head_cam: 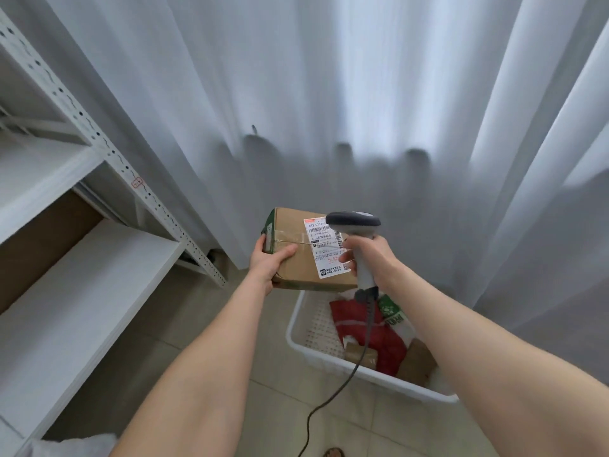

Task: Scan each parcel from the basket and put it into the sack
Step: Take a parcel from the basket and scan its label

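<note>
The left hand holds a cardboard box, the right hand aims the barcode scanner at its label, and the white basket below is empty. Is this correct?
Only the last part is wrong: in the head view the white basket holds a red parcel and others. The rest stands.
</note>
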A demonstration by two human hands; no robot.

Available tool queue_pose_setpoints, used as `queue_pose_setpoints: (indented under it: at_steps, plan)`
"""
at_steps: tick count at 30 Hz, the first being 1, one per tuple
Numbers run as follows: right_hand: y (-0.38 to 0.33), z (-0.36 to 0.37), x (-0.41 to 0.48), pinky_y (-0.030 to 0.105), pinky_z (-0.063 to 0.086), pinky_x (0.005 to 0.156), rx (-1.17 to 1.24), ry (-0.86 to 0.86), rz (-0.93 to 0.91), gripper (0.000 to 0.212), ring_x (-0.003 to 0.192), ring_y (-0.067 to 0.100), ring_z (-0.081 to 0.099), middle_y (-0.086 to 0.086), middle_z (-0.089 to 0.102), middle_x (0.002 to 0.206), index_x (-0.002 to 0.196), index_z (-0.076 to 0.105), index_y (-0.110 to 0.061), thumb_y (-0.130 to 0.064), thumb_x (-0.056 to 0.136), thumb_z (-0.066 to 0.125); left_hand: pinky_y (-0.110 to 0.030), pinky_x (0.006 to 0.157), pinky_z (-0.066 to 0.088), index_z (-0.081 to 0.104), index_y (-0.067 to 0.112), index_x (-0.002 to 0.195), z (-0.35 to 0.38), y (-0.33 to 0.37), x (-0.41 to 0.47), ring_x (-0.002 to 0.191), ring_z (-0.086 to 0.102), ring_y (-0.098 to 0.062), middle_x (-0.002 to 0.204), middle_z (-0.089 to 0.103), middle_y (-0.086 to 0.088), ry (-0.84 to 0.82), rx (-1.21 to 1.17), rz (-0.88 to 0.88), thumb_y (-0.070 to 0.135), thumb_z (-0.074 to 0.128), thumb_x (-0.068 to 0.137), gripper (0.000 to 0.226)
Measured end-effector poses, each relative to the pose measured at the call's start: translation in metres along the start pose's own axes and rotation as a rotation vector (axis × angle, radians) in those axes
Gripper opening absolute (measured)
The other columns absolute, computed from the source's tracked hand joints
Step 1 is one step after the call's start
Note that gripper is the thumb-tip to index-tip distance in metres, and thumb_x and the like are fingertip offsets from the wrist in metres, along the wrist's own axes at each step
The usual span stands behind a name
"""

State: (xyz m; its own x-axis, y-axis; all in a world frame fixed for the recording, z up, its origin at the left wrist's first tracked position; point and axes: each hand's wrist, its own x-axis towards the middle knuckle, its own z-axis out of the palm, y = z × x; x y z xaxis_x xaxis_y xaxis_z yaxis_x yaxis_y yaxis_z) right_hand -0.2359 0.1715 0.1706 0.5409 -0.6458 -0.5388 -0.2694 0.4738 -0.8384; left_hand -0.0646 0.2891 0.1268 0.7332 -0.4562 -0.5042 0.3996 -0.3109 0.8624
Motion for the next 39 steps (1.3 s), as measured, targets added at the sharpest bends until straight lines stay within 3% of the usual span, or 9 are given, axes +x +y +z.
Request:
queue_pose_setpoints:
  at_steps: [5, 19, 30, 34, 37, 39]
  plan:
    - [-0.027, -0.015, -0.038, 0.026, 0.039, 0.046, -0.005, -0.045, 0.001, 0.013, 0.043, 0.017, 0.043, 0.011, 0.057, 0.054, 0.096, 0.055, -0.001, -0.006, 0.084, 0.057, -0.049, 0.087, 0.054, 0.033, 0.030, 0.146, 0.000, 0.014, -0.029, 0.109, 0.058, -0.030, 0.132, 0.053, -0.006, -0.004, -0.015, 0.058, 0.023, 0.086, 0.068, 0.095]
    - [-0.049, -0.033, -0.099, 0.024, 0.043, 0.047, -0.140, -0.129, -0.036, 0.014, 0.048, 0.013, 0.046, 0.007, 0.054, 0.064, 0.100, 0.055, -0.005, -0.009, 0.086, 0.055, -0.052, 0.095, 0.049, 0.031, 0.029, 0.148, 0.003, 0.031, -0.077, 0.115, 0.053, -0.033, 0.137, 0.049, -0.007, 0.046, -0.018, 0.124, 0.026, 0.088, 0.063, 0.102]
    - [-0.045, -0.038, -0.097, 0.024, 0.047, 0.049, -0.010, -0.010, -0.042, 0.013, 0.050, 0.014, 0.052, 0.010, 0.060, 0.069, 0.099, 0.057, -0.003, -0.005, 0.086, 0.061, -0.048, 0.089, 0.052, 0.038, 0.022, 0.143, -0.009, 0.038, -0.087, 0.110, 0.057, -0.031, 0.130, 0.056, -0.009, 0.086, -0.056, 0.115, 0.029, 0.088, 0.064, 0.094]
    - [-0.035, -0.032, -0.087, 0.030, 0.047, 0.057, 0.024, 0.098, -0.031, 0.025, 0.064, 0.018, 0.053, 0.008, 0.057, 0.076, 0.109, 0.058, -0.003, -0.004, 0.085, 0.063, -0.045, 0.081, 0.052, 0.045, 0.016, 0.137, -0.043, 0.040, -0.096, 0.099, 0.060, -0.028, 0.121, 0.061, -0.010, 0.148, -0.092, 0.069, 0.030, 0.084, 0.070, 0.078]
    - [-0.025, -0.012, -0.088, 0.033, 0.051, 0.062, 0.005, 0.067, -0.010, 0.030, 0.080, 0.024, 0.053, 0.009, 0.053, 0.092, 0.113, 0.049, -0.010, -0.008, 0.088, 0.065, -0.053, 0.087, 0.052, 0.050, 0.016, 0.129, -0.081, 0.037, -0.109, 0.100, 0.061, -0.030, 0.115, 0.063, -0.010, 0.211, -0.131, -0.019, 0.038, 0.084, 0.068, 0.073]
    - [-0.017, 0.012, -0.091, 0.039, 0.056, 0.077, -0.002, 0.000, -0.008, 0.032, 0.085, 0.025, 0.052, 0.009, 0.052, 0.095, 0.114, 0.046, -0.013, -0.010, 0.088, 0.066, -0.056, 0.087, 0.051, 0.052, 0.018, 0.120, -0.108, 0.034, -0.122, 0.098, 0.060, -0.031, 0.111, 0.063, -0.010, 0.231, -0.146, -0.081, 0.043, 0.081, 0.070, 0.064]
